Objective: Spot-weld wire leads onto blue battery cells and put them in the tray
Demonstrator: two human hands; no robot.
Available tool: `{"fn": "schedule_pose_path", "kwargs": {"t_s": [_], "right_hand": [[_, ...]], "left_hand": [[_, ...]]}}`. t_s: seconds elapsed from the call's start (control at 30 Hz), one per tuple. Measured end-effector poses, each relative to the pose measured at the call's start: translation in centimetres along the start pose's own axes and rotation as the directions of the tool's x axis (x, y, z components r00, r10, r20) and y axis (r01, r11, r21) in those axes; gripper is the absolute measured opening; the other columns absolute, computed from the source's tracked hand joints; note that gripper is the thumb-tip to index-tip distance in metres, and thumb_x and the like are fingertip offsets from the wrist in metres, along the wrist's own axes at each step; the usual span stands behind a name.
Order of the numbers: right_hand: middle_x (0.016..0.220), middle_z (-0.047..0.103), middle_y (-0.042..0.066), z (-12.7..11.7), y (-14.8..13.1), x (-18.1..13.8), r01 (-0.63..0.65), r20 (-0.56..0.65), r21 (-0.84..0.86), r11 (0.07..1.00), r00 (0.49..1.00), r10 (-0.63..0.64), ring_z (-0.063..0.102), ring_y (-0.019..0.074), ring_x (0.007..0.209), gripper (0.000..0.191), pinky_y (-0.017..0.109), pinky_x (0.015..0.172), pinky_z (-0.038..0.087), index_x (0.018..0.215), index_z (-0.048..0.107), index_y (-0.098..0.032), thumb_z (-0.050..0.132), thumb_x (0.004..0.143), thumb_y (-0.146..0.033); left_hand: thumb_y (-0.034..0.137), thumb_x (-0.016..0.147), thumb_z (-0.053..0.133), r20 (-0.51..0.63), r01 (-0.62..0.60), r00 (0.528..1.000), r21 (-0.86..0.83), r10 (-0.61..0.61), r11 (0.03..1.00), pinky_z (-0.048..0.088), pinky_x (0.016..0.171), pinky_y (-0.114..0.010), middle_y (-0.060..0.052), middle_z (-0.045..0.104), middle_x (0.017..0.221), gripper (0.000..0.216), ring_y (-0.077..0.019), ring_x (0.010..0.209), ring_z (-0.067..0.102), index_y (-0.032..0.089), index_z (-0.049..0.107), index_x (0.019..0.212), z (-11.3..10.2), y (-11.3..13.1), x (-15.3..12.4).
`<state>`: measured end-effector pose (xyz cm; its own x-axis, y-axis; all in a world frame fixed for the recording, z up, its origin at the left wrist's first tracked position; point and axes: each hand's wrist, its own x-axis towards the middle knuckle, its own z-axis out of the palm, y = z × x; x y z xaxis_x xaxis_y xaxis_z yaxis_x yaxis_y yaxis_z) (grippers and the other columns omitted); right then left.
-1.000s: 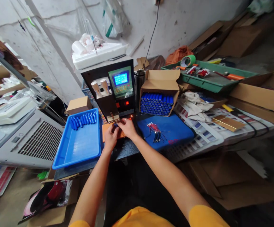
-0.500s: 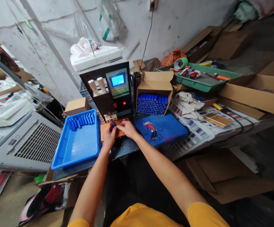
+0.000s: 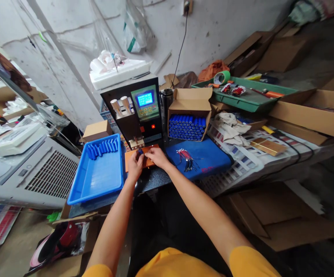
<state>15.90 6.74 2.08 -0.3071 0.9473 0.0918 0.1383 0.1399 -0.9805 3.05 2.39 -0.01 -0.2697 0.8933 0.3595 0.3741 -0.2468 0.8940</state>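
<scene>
My left hand is closed on a blue cylindrical battery cell, just under the electrode tips of a black spot welder. Right beside it, my right hand is pinched close to the cell's end; whatever lies between its fingertips is too small to make out. Both hands are over an orange block at the welder's foot. A bunch of red and black wires rests on a blue cloth-like pad to the right.
Left of the welder stands a blue tray with several blue cells along its far end. An open cardboard box packed with cells is behind the pad. Further right are a green tray, a pale rag and cardboard boxes.
The whole view has shifted slightly, with the surroundings now a little further right. Both hands keep nearly the same position at the welder, the cell still in the left.
</scene>
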Motion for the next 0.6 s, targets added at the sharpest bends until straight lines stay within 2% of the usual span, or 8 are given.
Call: {"fn": "schedule_pose_path", "kwargs": {"t_s": [0.2,0.43,0.6], "right_hand": [[0.048,0.049,-0.004,-0.2,-0.2,-0.1,-0.023,0.021,0.007,1.0,1.0,0.022,0.044,0.01,0.049,0.019,0.022,0.051,0.031,0.057,0.052,-0.017,0.059,0.07,-0.03],[0.043,0.045,-0.006,-0.7,-0.8,-0.3,-0.081,0.087,0.162,0.983,0.994,0.068,0.037,0.0062,0.04,0.022,0.02,0.044,0.026,0.054,0.049,-0.017,0.059,0.07,-0.028],[0.04,0.043,-0.007,-1.0,-1.4,-0.6,-0.13,0.099,0.262,0.956,0.989,0.108,0.033,0.0045,0.036,0.022,0.019,0.04,0.023,0.053,0.05,-0.017,0.06,0.069,-0.029]], "left_hand": [[0.032,0.085,0.055,0.011,-0.013,1.0,0.042,0.013,0.999,0.049,0.076,-0.029,-0.005,0.069,0.089,0.023,-0.0174,0.078,0.063,0.017,0.064,0.099,-0.1,0.0,0.0],[0.035,0.084,0.056,-0.01,-0.002,1.0,0.073,0.002,0.997,0.05,0.074,-0.03,-0.004,0.068,0.083,0.023,-0.0172,0.077,0.063,0.017,0.064,0.097,0.0,0.8,-0.3],[0.036,0.083,0.06,-0.081,-0.008,0.997,-0.009,0.007,1.0,0.051,0.085,-0.034,-0.009,0.069,0.101,0.032,-0.0197,0.092,0.066,0.016,0.063,0.108,-0.6,0.8,-0.6]]}}
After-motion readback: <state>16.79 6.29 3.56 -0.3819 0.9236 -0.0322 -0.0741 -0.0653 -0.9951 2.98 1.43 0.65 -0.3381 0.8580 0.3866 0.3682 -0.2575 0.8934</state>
